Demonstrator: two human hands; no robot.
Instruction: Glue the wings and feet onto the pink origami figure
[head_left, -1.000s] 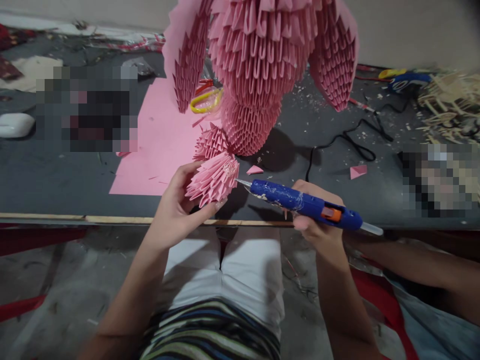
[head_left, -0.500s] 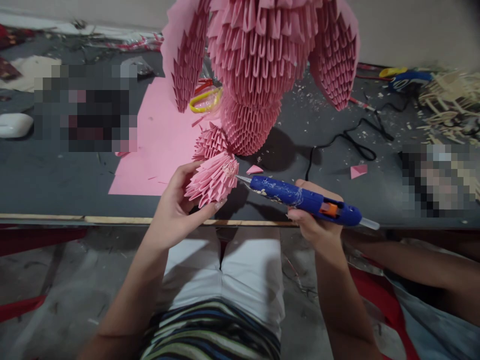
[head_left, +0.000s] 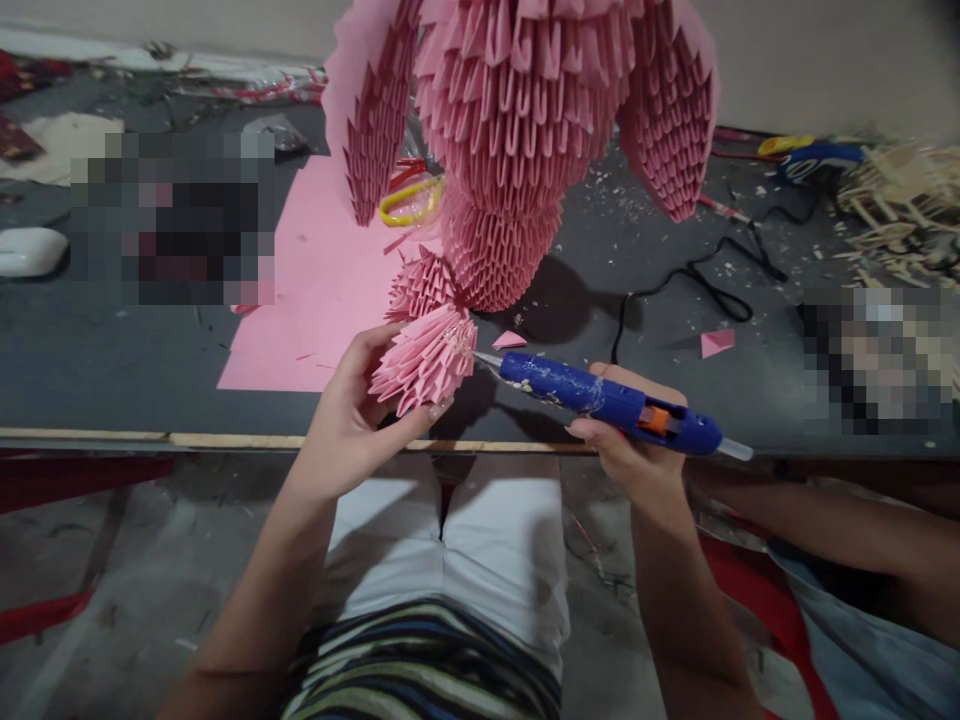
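Note:
My left hand [head_left: 349, 415] is closed round a pink folded-paper piece [head_left: 424, 360] built from many pointed units, just above the table's front edge. In my right hand [head_left: 634, 420] lies a blue hot glue gun [head_left: 592, 388], its metal tip pointing left and at the piece's right side; whether it touches, I cannot tell. A clear glue stick pokes out of the gun's back end. Behind the held piece is a second, similar pink paper piece [head_left: 420, 285]. Beyond it stands a large pink folded-paper figure [head_left: 517, 130] with two hanging side parts; its top is cut off.
A pink paper sheet [head_left: 300, 290] lies at left with a yellow-handled tool [head_left: 411, 203] at its corner. The gun's black cord [head_left: 697, 272] curls at right. Small folded paper bits [head_left: 718, 343] and wood sticks [head_left: 900, 210] lie about. Another person's limb [head_left: 825, 530] shows at lower right.
The back end of the glue gun and my right hand have shifted very slightly. The left hand and the paper piece stay in place.

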